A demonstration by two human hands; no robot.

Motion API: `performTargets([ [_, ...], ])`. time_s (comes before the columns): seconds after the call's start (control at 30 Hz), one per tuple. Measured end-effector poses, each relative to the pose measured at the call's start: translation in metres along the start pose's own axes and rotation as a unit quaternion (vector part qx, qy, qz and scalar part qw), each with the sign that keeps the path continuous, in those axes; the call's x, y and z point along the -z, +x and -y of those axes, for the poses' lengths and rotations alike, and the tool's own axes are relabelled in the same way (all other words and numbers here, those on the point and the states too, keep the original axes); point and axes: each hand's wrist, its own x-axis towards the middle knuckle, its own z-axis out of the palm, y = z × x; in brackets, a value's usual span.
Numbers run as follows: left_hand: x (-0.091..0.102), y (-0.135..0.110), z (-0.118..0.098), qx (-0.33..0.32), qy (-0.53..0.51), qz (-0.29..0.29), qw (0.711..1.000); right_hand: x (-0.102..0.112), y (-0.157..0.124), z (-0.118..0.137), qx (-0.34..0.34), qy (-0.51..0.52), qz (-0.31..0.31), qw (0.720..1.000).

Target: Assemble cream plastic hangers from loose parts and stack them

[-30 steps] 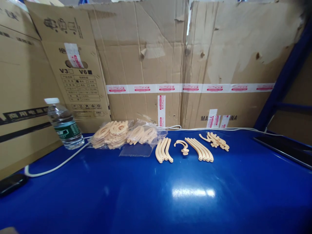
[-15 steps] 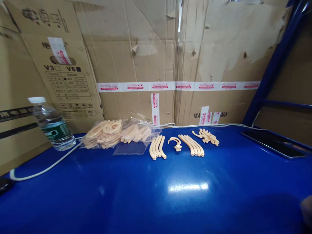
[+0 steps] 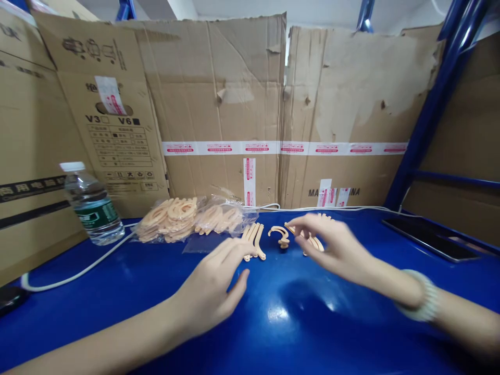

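Note:
My left hand (image 3: 216, 278) reaches over the blue table to a row of beige curved plastic arms (image 3: 258, 242). Its thumb stands apart from its fingers, which cover part of the row; contact is hard to judge. Over a second row of curved arms (image 3: 314, 242) hovers my right hand (image 3: 332, 245), thumb and fingers apart. Between the two hands lies a beige plastic hook (image 3: 280, 234), like a clothes-hanger hook. More hooks (image 3: 325, 216) are mostly hidden behind my right hand. Neither hand visibly holds anything.
Clear bags of beige parts (image 3: 175, 221) lie at the back left, beside a water bottle (image 3: 94, 208). A white cable (image 3: 78, 273) runs along the table. At the right lies a dark phone (image 3: 429, 239). Cardboard (image 3: 219, 114) walls the back; a blue post (image 3: 417, 120) stands right.
Both hands have come into view and reached forward to the curved arms. The camera has tilted up slightly, showing the top of the cardboard. The parts appear unmoved.

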Motion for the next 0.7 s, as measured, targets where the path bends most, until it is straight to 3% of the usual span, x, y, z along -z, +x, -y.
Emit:
performTargets([
  [0.1, -0.017, 0.003, 0.017, -0.004, 0.027, 0.072, 0.997, -0.031, -0.003, -0.025, -0.034, -0.033, 0.126, 0.991],
  [0.2, -0.027, 0.001, 0.029, 0.005, 0.033, 0.095, 0.995, -0.052, -0.008, -0.044, -0.066, -0.067, 0.157, 0.983],
  [0.33, -0.029, -0.001, 0.033, 0.013, 0.012, 0.104, 0.994, -0.061, -0.012, -0.053, -0.065, -0.071, 0.133, 0.986],
  [0.5, -0.030, 0.001, 0.034, 0.027, 0.003, 0.108, 0.994, -0.062, -0.011, -0.054, -0.065, 0.019, 0.078, 0.995],
  [0.6, -0.030, 0.002, 0.036, 0.018, 0.008, 0.115, 0.993, -0.057, -0.009, -0.047, -0.122, 0.091, 0.023, 0.988],
  [0.7, -0.030, 0.002, 0.037, 0.019, 0.001, 0.128, 0.992, -0.050, -0.008, -0.037, -0.202, 0.193, -0.040, 0.959],
])
